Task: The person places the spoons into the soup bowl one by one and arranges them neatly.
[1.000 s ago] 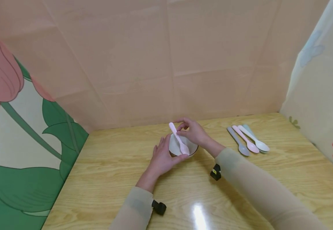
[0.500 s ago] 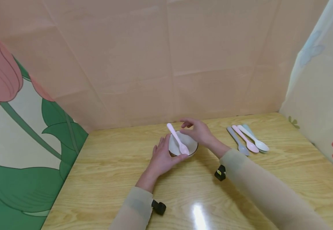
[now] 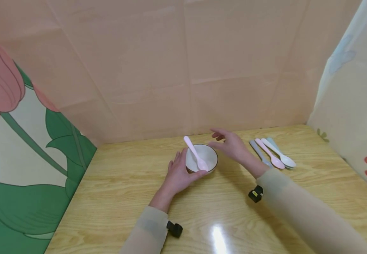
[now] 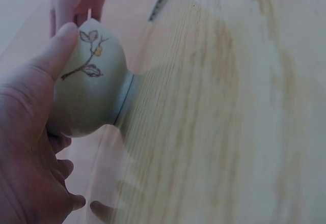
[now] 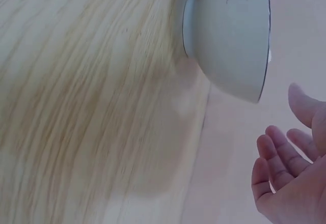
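Observation:
A white bowl (image 3: pixel 210 154) with a dark rim stands upright on the wooden table, a pale pink spoon (image 3: pixel 192 147) leaning in it with its handle past the far left rim. My left hand (image 3: pixel 181 174) grips the bowl's left side, thumb at the near rim. Its outside carries a painted twig, visible on the bowl (image 4: pixel 89 94) in the left wrist view. My right hand (image 3: pixel 233 147) hovers right of the bowl, apart from it and holding nothing. In the right wrist view a gap separates this right hand (image 5: pixel 293 180) from the bowl (image 5: pixel 232 38).
To the right lie several spoons side by side: a grey spoon (image 3: pixel 260 152), a pink spoon (image 3: pixel 270 153), a white spoon (image 3: pixel 279 153) and a partly hidden teal spoon (image 3: pixel 274 144). A plain pinkish backdrop (image 3: pixel 183 70) rises behind the wooden table (image 3: pixel 123 190).
My right hand has let go of the pink spoon and moved right, away from the bowl. The spoon's handle has settled slightly leftward. My left hand keeps its place on the bowl.

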Tool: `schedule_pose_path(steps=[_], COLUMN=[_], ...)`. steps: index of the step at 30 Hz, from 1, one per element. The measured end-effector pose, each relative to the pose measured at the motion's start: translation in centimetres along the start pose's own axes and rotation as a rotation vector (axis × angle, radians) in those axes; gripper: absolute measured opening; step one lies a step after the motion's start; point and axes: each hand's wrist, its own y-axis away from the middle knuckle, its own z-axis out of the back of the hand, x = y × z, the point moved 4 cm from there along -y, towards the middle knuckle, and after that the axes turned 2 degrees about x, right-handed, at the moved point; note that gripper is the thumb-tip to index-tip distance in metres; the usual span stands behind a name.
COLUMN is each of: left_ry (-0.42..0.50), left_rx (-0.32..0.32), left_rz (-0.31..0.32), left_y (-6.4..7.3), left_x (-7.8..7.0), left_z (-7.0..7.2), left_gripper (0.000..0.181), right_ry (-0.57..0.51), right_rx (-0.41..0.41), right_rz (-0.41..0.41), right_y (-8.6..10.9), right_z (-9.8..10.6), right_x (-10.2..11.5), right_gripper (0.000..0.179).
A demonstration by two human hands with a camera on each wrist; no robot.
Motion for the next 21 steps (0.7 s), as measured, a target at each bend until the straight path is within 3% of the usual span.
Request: schedule_pose_path(steps=[21], left_ry=[0.000], left_rx=[-0.009], left_rz=[-0.005], left_y=[0.0], left_x=[0.0], left_z=[-0.1], left_gripper=[0.115], right_ry=[0.117], right_rx=[-0.022], right_rz=[-0.064], right_y=[2.4], right_z=[6.1], right_x=[-3.4], right_gripper=[0.078])
